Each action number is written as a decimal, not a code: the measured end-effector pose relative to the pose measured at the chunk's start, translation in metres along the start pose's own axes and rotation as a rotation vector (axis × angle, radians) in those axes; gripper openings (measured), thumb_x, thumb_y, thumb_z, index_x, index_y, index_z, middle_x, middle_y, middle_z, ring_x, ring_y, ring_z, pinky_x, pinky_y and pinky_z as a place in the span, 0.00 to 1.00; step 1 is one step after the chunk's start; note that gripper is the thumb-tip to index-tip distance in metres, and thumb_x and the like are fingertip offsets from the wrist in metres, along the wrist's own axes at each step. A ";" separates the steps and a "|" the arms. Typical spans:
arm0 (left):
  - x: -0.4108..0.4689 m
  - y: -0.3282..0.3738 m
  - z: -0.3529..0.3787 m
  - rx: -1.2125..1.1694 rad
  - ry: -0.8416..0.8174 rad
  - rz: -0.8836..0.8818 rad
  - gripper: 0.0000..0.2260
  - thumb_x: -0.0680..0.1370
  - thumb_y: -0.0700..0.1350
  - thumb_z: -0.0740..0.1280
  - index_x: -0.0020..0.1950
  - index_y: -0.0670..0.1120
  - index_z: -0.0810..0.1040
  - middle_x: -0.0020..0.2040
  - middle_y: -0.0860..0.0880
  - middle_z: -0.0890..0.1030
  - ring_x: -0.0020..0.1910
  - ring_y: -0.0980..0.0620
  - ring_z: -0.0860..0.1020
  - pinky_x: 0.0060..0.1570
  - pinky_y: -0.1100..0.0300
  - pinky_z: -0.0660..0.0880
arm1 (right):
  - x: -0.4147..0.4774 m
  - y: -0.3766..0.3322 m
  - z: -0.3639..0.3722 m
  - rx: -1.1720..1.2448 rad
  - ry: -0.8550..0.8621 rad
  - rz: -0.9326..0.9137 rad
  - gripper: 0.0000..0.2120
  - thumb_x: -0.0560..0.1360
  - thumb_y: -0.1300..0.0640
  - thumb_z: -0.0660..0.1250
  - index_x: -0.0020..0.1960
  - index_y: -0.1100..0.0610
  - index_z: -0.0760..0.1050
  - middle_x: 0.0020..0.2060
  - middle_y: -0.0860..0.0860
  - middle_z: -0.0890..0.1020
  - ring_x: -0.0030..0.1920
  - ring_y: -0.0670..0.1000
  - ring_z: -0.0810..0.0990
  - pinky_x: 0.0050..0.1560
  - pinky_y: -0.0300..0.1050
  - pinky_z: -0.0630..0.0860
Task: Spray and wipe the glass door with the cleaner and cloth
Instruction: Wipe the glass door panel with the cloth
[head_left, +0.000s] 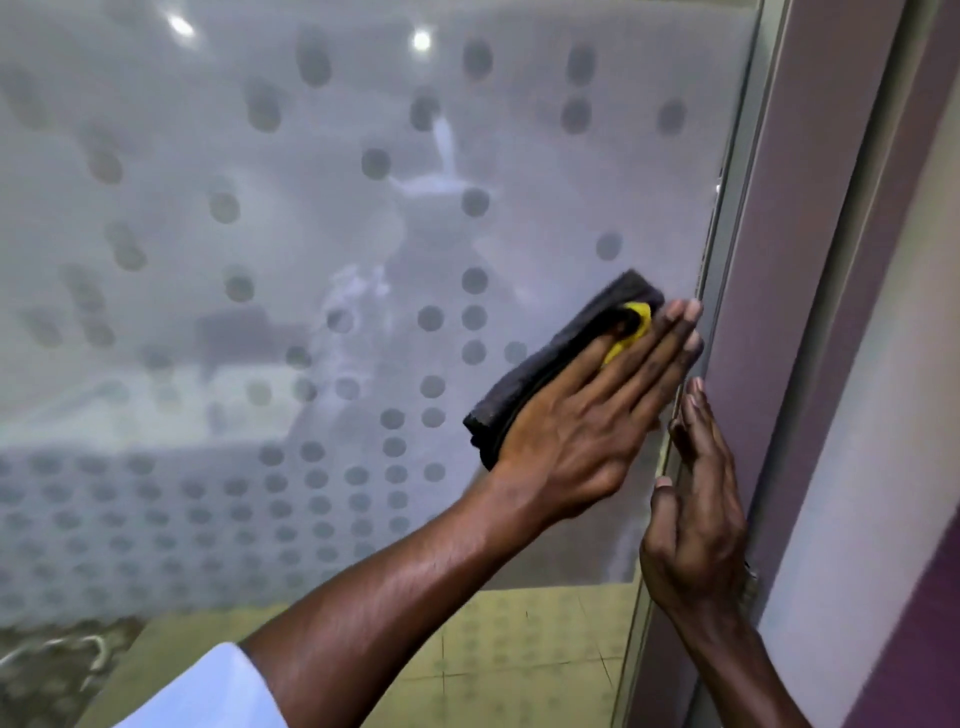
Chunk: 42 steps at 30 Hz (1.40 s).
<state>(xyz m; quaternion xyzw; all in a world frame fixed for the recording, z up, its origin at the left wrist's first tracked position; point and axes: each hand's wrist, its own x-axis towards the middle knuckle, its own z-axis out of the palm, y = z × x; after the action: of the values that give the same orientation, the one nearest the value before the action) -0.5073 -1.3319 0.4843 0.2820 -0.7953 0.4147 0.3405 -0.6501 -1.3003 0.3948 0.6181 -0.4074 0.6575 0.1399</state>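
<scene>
We pressed dark cloth (545, 374) against dotted frosted glass door (311, 234) near its right edge, left hand (587, 421) flat, fingers straight. Right hand (696, 509), open on door edge, probably steadied it against our push.

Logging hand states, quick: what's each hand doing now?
Left hand: open, flat fingers pressing the dark cloth on the glass door.
Right hand: open, straight fingers against its edge, holding nothing.
</scene>
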 end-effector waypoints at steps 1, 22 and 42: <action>-0.014 0.004 0.004 -0.012 -0.021 0.030 0.38 0.87 0.43 0.64 0.92 0.39 0.47 0.94 0.41 0.47 0.94 0.45 0.46 0.92 0.46 0.45 | -0.001 0.001 0.000 -0.007 0.003 -0.007 0.36 0.75 0.74 0.56 0.83 0.64 0.65 0.84 0.59 0.69 0.84 0.60 0.69 0.78 0.72 0.72; -0.256 -0.087 -0.055 0.210 -0.031 -0.295 0.30 0.89 0.43 0.55 0.92 0.44 0.55 0.93 0.46 0.54 0.93 0.47 0.54 0.92 0.45 0.47 | -0.011 -0.016 0.014 -0.340 -0.095 -0.074 0.37 0.83 0.47 0.69 0.84 0.66 0.63 0.88 0.63 0.57 0.89 0.62 0.55 0.87 0.61 0.62; -0.175 -0.043 -0.021 0.024 -0.095 -0.076 0.40 0.85 0.44 0.67 0.92 0.41 0.51 0.94 0.44 0.48 0.94 0.49 0.48 0.89 0.52 0.46 | -0.031 -0.068 0.073 -0.228 -0.147 -0.188 0.29 0.85 0.64 0.58 0.86 0.65 0.60 0.89 0.61 0.56 0.89 0.63 0.55 0.88 0.59 0.58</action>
<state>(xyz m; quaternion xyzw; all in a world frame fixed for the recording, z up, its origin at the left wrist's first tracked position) -0.3630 -1.3065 0.3780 0.3355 -0.7943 0.3970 0.3146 -0.5461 -1.2991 0.3836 0.6801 -0.4288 0.5441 0.2399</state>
